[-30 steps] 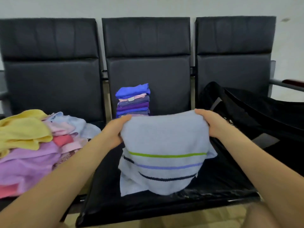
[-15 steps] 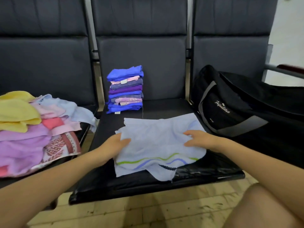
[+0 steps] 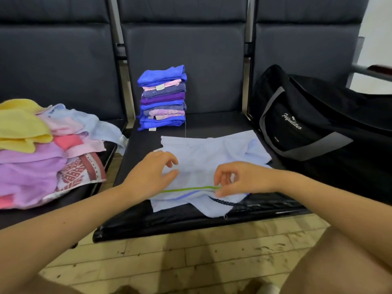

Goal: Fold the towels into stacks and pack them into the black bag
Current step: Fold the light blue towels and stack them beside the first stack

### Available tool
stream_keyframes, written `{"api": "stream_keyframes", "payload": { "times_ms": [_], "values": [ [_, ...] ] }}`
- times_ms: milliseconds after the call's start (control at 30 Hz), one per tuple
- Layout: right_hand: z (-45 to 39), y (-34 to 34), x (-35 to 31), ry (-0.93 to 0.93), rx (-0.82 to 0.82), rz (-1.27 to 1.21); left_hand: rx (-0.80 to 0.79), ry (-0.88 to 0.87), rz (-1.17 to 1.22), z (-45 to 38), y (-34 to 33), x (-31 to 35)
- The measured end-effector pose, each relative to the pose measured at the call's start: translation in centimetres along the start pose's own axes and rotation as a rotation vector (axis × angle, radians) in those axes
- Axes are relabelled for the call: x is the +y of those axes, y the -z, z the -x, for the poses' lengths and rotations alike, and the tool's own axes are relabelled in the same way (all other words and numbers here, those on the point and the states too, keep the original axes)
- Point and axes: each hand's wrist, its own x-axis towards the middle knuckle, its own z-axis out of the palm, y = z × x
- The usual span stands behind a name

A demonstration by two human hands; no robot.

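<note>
Pale blue cloth towel with green, blue and navy stripes (image 3: 212, 158) lies spread, rumpled, on the middle black padded seat (image 3: 191, 221), near edge folded under. Left hand (image 3: 154, 172): fingers loosely curled over the towel's left part, holding nothing that shows. Right hand (image 3: 239, 179): thumb and fingertips pinch the towel at the green stripe. Stack of folded blue, purple and pink towels (image 3: 162, 98) stands at the seat's back, apart from the spread towel. Black fabric duffel bag with grey straps (image 3: 314, 132) on the right seat. Heap of unfolded yellow, lilac and pink towels (image 3: 40, 149) on the left seat
</note>
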Motion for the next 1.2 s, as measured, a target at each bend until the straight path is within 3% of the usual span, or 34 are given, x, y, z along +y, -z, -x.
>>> {"api": "stream_keyframes", "payload": {
  "times_ms": [33,67,100,167,233,367,567,700,767,967,1000,1133,1200],
  "values": [
    [0.1,-1.0,-0.3,0.001,-0.122,0.126,-0.063,-0.086,-0.007,0.6,0.1,0.6],
    [-0.1,-1.8,-0.1,0.047,-0.143,0.285,-0.141,-0.139,-0.011,1.0,0.1,1.2],
    [-0.5,-2.2,0.1,0.116,-0.093,0.382,-0.208,-0.178,-0.025,1.3,-0.1,1.6],
    [-1.3,-2.2,0.2,0.167,0.01,0.301,-0.3,-0.227,-0.087,1.3,-0.9,1.6],
    [-2.0,-1.4,0.0,0.067,0.069,-0.018,-0.261,-0.225,-0.078,0.7,-1.4,1.5],
    [-3.2,0.1,0.1,-0.053,0.305,-0.437,-0.095,0.016,0.221,-1.8,-0.7,0.7],
    [-5.2,1.4,0.4,-0.064,0.455,-0.247,-0.04,0.123,0.359,-5.3,0.3,0.8],
    [-5.7,2.1,0.3,-0.139,0.337,0.254,-0.096,0.008,0.089,-6.5,-0.2,0.5],
    [-6.4,2.0,0.9,-0.138,0.317,0.332,-0.143,-0.044,-0.039,-6.7,-0.5,0.1],
    [-6.2,2.5,3.4,-0.045,0.283,0.142,-0.415,0.033,-0.2,-6.3,-2.2,-1.7],
    [-6.2,2.5,3.7,-0.059,0.276,0.117,-0.41,0.006,-0.229,-6.2,-2.6,-2.1],
    [-6.1,2.4,3.4,-0.107,0.095,-0.041,-0.106,-0.185,-0.167,-6.2,-3.1,-1.3],
    [-5.6,2.8,2.7,-0.144,-0.032,-0.166,-0.151,-0.264,-0.104,-6.1,-3.4,0.1]
  ]
}}
